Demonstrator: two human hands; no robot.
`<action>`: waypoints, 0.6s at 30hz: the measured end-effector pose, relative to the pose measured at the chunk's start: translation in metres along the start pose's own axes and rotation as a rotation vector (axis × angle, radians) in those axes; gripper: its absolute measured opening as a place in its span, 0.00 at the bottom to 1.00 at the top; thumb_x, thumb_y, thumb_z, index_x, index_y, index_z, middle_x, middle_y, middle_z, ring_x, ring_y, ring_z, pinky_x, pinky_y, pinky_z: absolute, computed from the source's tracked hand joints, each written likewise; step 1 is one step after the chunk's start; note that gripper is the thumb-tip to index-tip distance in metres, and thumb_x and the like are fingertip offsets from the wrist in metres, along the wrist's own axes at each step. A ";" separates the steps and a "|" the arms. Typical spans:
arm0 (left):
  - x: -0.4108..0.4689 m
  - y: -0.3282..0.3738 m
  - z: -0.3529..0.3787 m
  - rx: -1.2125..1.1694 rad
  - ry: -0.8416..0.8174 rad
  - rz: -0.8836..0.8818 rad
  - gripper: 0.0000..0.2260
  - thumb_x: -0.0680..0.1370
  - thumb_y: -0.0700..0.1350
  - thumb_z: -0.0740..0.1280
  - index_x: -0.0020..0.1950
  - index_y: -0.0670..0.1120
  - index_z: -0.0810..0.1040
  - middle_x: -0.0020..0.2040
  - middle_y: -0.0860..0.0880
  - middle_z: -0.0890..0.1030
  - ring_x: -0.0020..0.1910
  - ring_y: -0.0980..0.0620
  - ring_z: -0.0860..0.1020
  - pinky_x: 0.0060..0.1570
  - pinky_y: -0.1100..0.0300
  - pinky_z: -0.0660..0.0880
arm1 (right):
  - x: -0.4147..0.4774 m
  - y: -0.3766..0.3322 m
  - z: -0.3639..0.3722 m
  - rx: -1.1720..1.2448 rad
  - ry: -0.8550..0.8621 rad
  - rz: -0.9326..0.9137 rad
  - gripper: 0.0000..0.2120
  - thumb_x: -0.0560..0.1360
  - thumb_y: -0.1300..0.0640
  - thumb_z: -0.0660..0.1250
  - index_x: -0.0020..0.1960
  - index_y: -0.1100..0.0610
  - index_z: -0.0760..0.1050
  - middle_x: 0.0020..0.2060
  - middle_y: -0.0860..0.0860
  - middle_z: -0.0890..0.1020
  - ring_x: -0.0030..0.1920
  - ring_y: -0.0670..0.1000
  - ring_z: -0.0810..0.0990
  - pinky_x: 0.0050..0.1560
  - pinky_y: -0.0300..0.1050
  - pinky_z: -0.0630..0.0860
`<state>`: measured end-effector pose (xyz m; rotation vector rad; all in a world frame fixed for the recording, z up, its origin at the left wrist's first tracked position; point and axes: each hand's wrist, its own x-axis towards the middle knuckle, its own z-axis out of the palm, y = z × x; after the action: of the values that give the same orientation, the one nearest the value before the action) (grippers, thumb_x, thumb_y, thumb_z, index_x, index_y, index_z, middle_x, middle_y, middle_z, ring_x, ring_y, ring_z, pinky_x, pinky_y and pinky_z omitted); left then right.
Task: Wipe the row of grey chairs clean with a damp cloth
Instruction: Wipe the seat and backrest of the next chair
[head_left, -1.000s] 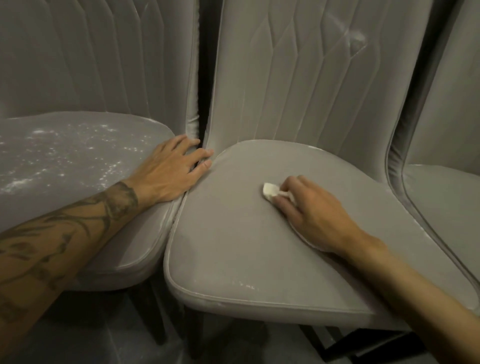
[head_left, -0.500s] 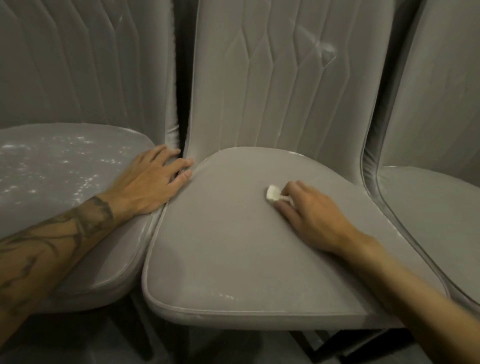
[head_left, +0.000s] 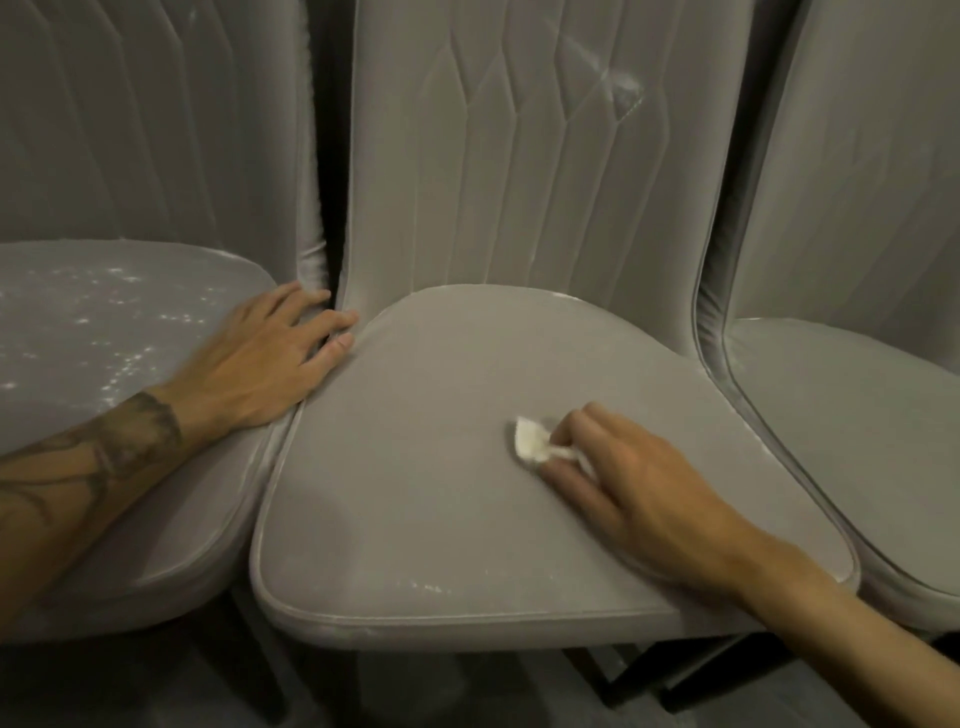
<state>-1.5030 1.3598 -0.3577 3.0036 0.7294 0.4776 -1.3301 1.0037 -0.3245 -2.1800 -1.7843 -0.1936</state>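
Three grey padded chairs stand side by side. The middle chair's seat (head_left: 426, 467) fills the centre of the view. My right hand (head_left: 639, 488) lies on it and pinches a small white cloth (head_left: 532, 444) between its fingers, pressing it to the seat. Most of the cloth is hidden under the fingers. My left hand (head_left: 270, 358) rests flat, fingers spread, on the right edge of the left chair's seat (head_left: 104, 332), fingertips reaching the gap between the chairs. White dust speckles the left seat.
The right chair's seat (head_left: 857, 415) shows at the right edge. The middle backrest carries a whitish smudge (head_left: 621, 91) near its top right. A few white specks (head_left: 426, 587) lie near the middle seat's front edge. Dark chair legs and floor show below.
My right hand has slid the cloth toward the front and right of the middle seat. The view has shifted so the chairs sit more to the left. My left hand stays in place.
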 end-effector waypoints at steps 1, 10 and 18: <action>0.000 -0.001 0.001 0.003 0.001 0.006 0.34 0.81 0.69 0.40 0.77 0.58 0.70 0.77 0.47 0.68 0.79 0.42 0.62 0.77 0.42 0.61 | -0.006 -0.002 -0.001 0.055 -0.039 -0.054 0.12 0.83 0.38 0.55 0.54 0.44 0.69 0.48 0.41 0.72 0.46 0.45 0.74 0.46 0.40 0.70; 0.002 -0.001 -0.002 -0.021 -0.013 -0.010 0.36 0.79 0.71 0.39 0.78 0.58 0.70 0.78 0.48 0.67 0.79 0.43 0.61 0.78 0.43 0.60 | 0.046 0.121 -0.018 -0.170 -0.061 0.359 0.17 0.83 0.41 0.56 0.56 0.54 0.73 0.54 0.53 0.77 0.54 0.58 0.78 0.54 0.52 0.73; 0.002 -0.004 -0.002 -0.007 -0.021 0.005 0.35 0.80 0.69 0.40 0.78 0.57 0.70 0.78 0.47 0.68 0.79 0.42 0.62 0.77 0.42 0.61 | -0.013 0.088 -0.026 -0.004 -0.072 0.109 0.12 0.83 0.38 0.55 0.53 0.45 0.71 0.48 0.41 0.75 0.47 0.45 0.77 0.49 0.42 0.72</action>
<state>-1.5039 1.3636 -0.3554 2.9995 0.7169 0.4465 -1.2453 0.9682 -0.3181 -2.3066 -1.6978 -0.0943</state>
